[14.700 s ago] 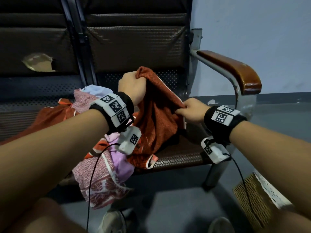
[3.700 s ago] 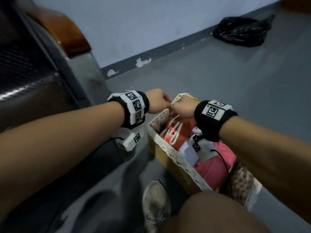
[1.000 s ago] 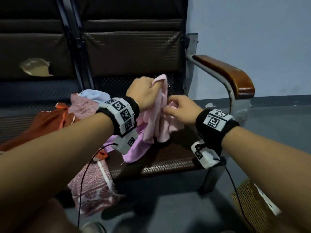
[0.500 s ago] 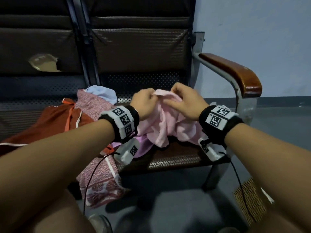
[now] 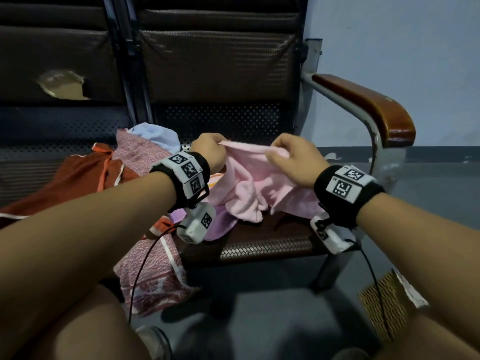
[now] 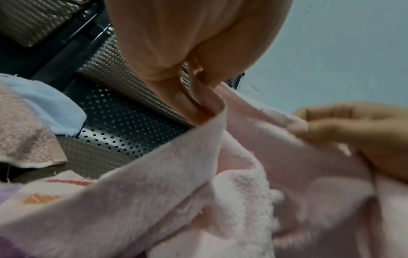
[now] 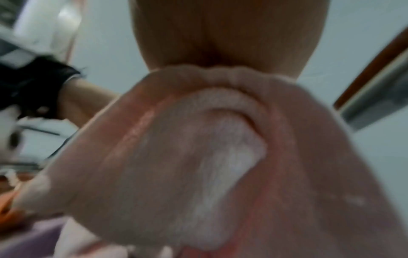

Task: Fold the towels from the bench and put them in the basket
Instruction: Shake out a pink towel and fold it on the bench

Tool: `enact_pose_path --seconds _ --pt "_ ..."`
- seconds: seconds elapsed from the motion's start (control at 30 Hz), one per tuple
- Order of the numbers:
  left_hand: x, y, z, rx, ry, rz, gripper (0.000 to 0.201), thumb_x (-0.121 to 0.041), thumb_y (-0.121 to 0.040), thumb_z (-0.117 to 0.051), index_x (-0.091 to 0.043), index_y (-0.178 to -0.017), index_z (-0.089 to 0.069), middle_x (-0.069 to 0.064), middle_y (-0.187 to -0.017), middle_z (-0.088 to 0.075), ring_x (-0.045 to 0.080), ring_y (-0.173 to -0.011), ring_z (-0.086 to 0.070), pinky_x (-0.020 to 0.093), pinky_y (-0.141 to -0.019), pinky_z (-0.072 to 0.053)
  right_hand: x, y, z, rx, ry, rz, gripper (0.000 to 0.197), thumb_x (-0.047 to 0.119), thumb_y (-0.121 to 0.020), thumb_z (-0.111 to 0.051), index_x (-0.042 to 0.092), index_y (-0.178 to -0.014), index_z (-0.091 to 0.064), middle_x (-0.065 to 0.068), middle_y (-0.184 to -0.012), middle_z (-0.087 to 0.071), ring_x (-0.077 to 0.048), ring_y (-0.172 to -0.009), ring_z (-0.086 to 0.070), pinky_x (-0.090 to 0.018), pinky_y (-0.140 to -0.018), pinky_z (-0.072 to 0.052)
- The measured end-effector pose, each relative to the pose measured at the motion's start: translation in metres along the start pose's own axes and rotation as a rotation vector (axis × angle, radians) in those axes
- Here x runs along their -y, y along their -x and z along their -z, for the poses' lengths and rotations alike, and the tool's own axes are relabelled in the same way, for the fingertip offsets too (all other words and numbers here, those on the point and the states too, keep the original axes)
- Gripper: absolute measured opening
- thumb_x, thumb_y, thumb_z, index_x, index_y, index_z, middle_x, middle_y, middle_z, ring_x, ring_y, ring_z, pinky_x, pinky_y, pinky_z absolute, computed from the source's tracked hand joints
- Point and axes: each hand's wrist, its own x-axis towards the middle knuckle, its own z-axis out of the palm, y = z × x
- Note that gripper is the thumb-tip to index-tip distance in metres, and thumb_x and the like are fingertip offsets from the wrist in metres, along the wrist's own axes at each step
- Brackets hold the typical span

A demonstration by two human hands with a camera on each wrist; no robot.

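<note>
A pale pink towel (image 5: 253, 183) hangs bunched over the bench seat (image 5: 262, 245), held up by its top edge. My left hand (image 5: 207, 152) pinches that edge at its left end, and the left wrist view shows the pink towel (image 6: 198, 174) caught between thumb and finger of the left hand (image 6: 198, 97). My right hand (image 5: 291, 158) pinches the same edge a little to the right. In the blurred right wrist view the pink towel (image 7: 209, 157) fills the picture below the right hand (image 7: 220, 57). The wicker basket (image 5: 384, 300) stands on the floor at the lower right.
More towels lie in a heap at the left of the bench: a rust-red one (image 5: 67, 178), a pink patterned one (image 5: 148, 268) draped over the front edge, a light blue one (image 5: 155, 133), a lilac one (image 5: 220, 224). A wooden armrest (image 5: 368, 107) rises on the right.
Both hands have moved apart along the pink towel's top edge, drawing it out between them. Earlier the rust towel went into the basket and the pink one was picked up.
</note>
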Motion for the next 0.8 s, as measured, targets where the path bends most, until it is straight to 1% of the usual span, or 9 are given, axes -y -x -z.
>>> enact_pose_path --seconds 0.17,0.3,0.37,0.4,0.5,0.6,0.63,0.7,0.8 --pt "-0.001 -0.010 0.004 -0.191 0.100 0.075 0.043 -0.008 -0.091 -0.036 -0.024 -0.103 -0.073 0.005 -0.108 -0.073 0.026 -0.100 -0.067 0.035 -0.092 -0.054 -0.011 0.009 -0.009 0.360 0.318 -0.074 0.021 0.039 -0.090 -0.064 0.021 -0.080 -0.064 -0.002 -0.077 -0.067 -0.021 -0.072 -0.062 -0.032 -0.063 -0.048" --pt "-0.008 -0.015 0.007 -0.149 0.023 0.180 0.043 -0.024 -0.102 -0.031 -0.001 -0.120 -0.063 0.022 -0.123 -0.064 0.040 -0.114 -0.059 0.043 -0.100 -0.047 -0.008 0.012 -0.013 0.339 0.262 -0.068 0.014 0.023 -0.089 -0.056 0.019 -0.076 -0.059 -0.002 -0.074 -0.063 -0.023 -0.069 -0.060 -0.029 -0.057 -0.041" --pt "-0.010 -0.016 0.006 -0.100 0.152 0.187 0.041 -0.017 -0.101 -0.035 0.006 -0.123 -0.060 0.026 -0.117 -0.066 0.042 -0.106 -0.064 0.047 -0.094 -0.054 -0.002 0.013 -0.012 0.234 0.143 -0.013 0.008 0.016 -0.088 -0.053 0.022 -0.083 -0.052 0.001 -0.076 -0.060 -0.020 -0.068 -0.058 -0.030 -0.058 -0.038" --pt "-0.012 -0.015 0.005 -0.080 0.273 0.175 0.038 -0.011 -0.100 -0.037 0.007 -0.124 -0.060 0.025 -0.107 -0.068 0.040 -0.094 -0.068 0.044 -0.082 -0.058 0.002 0.014 -0.013 0.184 0.057 0.017 0.012 0.013 -0.087 -0.053 0.022 -0.095 -0.049 -0.001 -0.080 -0.061 -0.020 -0.069 -0.058 -0.031 -0.060 -0.040" --pt "-0.026 -0.009 0.010 -0.083 0.686 0.179 0.035 0.003 -0.094 -0.039 0.000 -0.114 -0.068 0.021 -0.089 -0.071 0.030 -0.067 -0.069 0.029 -0.056 -0.054 0.015 0.019 -0.011 0.092 -0.093 0.115 0.042 0.005 -0.082 -0.050 0.024 -0.114 -0.032 -0.010 -0.073 -0.057 -0.019 -0.057 -0.055 -0.035 -0.054 -0.042" --pt "-0.043 -0.003 0.016 -0.060 0.826 0.094 0.031 0.007 -0.094 -0.040 0.001 -0.108 -0.067 0.018 -0.085 -0.071 0.020 -0.061 -0.072 0.025 -0.056 -0.056 0.022 0.019 -0.008 0.117 -0.031 0.184 0.040 0.000 -0.080 -0.046 0.026 -0.109 -0.039 0.002 -0.065 -0.054 -0.010 -0.052 -0.052 -0.021 -0.049 -0.038" --pt "-0.048 -0.001 0.018 -0.047 0.850 0.069 0.029 0.007 -0.095 -0.041 0.001 -0.107 -0.067 0.016 -0.085 -0.071 0.018 -0.061 -0.072 0.024 -0.058 -0.056 0.022 0.018 -0.008 0.141 0.001 0.170 0.036 0.001 -0.080 -0.044 0.028 -0.104 -0.045 0.005 -0.074 -0.060 -0.008 -0.061 -0.055 -0.024 -0.057 -0.044" --pt "-0.055 0.003 0.022 -0.036 0.869 0.017 0.028 0.005 -0.095 -0.044 -0.001 -0.104 -0.069 0.013 -0.084 -0.071 0.015 -0.064 -0.072 0.024 -0.062 -0.057 0.022 0.017 -0.009 0.157 0.068 0.084 0.028 0.009 -0.082 -0.043 0.031 -0.097 -0.052 0.004 -0.091 -0.067 -0.021 -0.080 -0.062 -0.034 -0.072 -0.051" --pt "-0.062 0.009 0.024 -0.035 0.865 -0.076 0.017 0.004 -0.091 -0.057 -0.002 -0.096 -0.072 0.009 -0.082 -0.071 0.013 -0.068 -0.070 0.023 -0.066 -0.057 0.019 0.014 -0.010 0.076 0.053 -0.008 0.007 0.029 -0.089 -0.059 0.028 -0.096 -0.057 0.002 -0.095 -0.067 -0.023 -0.087 -0.063 -0.036 -0.078 -0.050"
